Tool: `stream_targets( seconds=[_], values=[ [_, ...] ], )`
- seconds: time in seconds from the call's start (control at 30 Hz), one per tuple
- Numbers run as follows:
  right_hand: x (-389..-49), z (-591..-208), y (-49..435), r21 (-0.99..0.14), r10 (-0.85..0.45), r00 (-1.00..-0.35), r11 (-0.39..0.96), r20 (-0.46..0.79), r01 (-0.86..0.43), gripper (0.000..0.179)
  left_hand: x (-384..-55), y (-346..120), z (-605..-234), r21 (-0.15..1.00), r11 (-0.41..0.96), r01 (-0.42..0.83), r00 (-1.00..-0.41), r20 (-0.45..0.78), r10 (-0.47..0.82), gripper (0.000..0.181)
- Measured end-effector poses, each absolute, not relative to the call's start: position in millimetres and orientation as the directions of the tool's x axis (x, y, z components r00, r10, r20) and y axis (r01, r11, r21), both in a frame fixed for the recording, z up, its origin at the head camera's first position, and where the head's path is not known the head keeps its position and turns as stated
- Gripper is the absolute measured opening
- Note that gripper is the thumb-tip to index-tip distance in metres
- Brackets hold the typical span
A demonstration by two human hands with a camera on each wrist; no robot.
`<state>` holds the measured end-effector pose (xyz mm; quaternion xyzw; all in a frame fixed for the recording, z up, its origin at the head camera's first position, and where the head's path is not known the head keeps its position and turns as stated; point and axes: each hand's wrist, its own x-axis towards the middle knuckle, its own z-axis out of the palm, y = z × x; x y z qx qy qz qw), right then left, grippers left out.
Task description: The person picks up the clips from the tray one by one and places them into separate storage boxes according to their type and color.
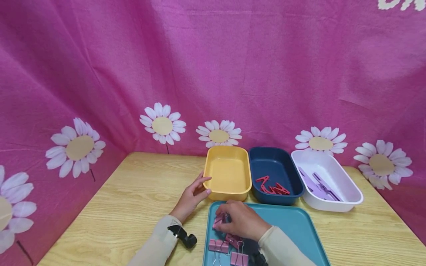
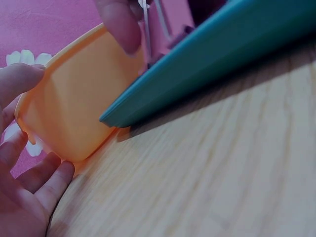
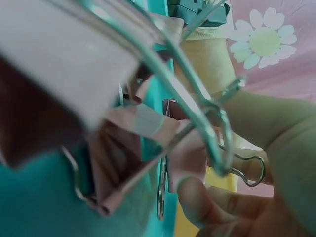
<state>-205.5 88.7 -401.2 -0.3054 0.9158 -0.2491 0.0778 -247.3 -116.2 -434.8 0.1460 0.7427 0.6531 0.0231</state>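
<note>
My right hand [image 1: 241,220] is over the left side of the teal tray [image 1: 283,218]. Its thumb and fingers pinch a pink binder clip [image 1: 218,221], also visible beside the thumb in the right wrist view. More pink binder clips [image 1: 218,245] with silver wire handles lie just below that hand, and some loom large and blurred in the right wrist view. My left hand [image 1: 192,197] rests against the left wall of the yellow bin [image 1: 227,173], its fingers spread and relaxed. In the left wrist view, fingertips [image 2: 64,170] touch low on that bin.
A navy bin [image 1: 273,162] holding several red clothespin-like clips [image 1: 279,189] stands right of the yellow one. Beyond it, a white bin [image 1: 352,192] contains purple items [image 1: 319,188]. A pink curtain with daisies [image 1: 219,74] hangs behind the wooden table [image 1: 110,207].
</note>
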Motion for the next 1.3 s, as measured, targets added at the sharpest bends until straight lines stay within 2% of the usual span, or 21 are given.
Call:
stream_targets(
  seconds=[0.27, 0.6, 0.9, 1.07, 1.3],
  values=[
    [-208, -391, 90, -0.527, -0.603, -0.788, 0.633, 0.123, -0.567, 0.031, -247, -117, -436, 0.975, 0.118, 0.187, -0.957, 0.154, 0.244, 0.045],
    [-216, -371, 93, -0.558, -0.517, -0.834, 0.641, 0.193, -0.527, 0.043, -247, -118, -434, 0.974, 0.110, 0.198, -0.951, 0.164, 0.263, 0.046],
    [-231, -365, 100, -0.581, -0.451, -0.865, 0.651, 0.221, -0.488, 0.047, -254, -118, -447, 0.974, 0.105, 0.201, -0.953, 0.169, 0.252, 0.044],
    [-242, -369, 104, -0.583, -0.432, -0.872, 0.656, 0.232, -0.480, 0.048, -247, -119, -440, 0.975, 0.106, 0.193, -0.952, 0.160, 0.261, 0.045],
    [-257, -369, 106, -0.641, -0.357, -0.920, 0.672, 0.159, -0.371, 0.047, -247, -120, -437, 0.974, 0.121, 0.192, -0.952, 0.154, 0.265, 0.045]
  ],
)
